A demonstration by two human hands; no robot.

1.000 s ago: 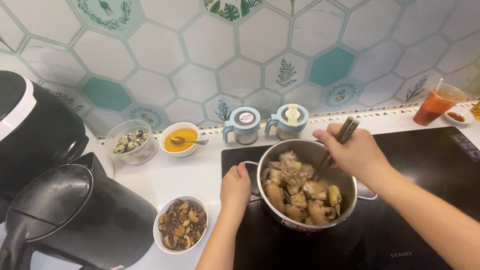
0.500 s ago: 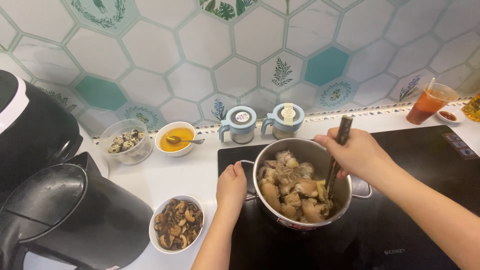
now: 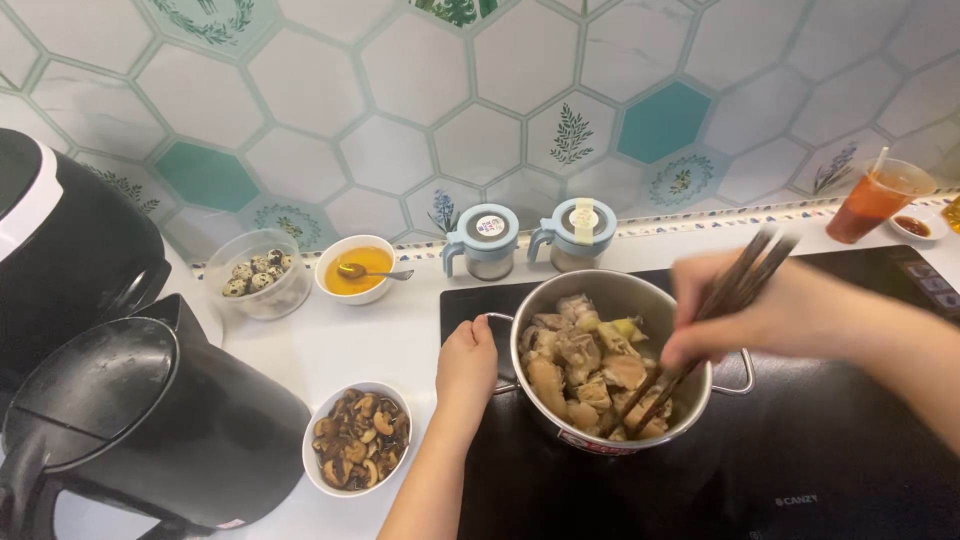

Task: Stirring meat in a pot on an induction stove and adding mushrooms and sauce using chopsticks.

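So my left hand [image 3: 466, 362] is wrapped on the steel pot [image 3: 610, 362]'s near handle, pot sitting on the black cooktop [image 3: 850, 470]. My right hand [image 3: 760, 315], blurry, has its grip closed around dark chopsticks [image 3: 700, 335] with tips down in the meat chunks [image 3: 585, 365]. Mushroom bowl [image 3: 358, 438] just left on the worktop [image 3: 340, 335].

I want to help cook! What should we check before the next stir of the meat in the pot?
1. Left hand holding the pot by its handle: ok.
2. Chopsticks gripped in right hand, tips in the meat: ok.
3. Pot sitting fully on the black cooktop: ok.
4. Mushroom bowl away from the arms: ok, close to the left forearm.
5. Red drink clear of the right elbow: ok.
6. Cooktop heat on: cannot tell.
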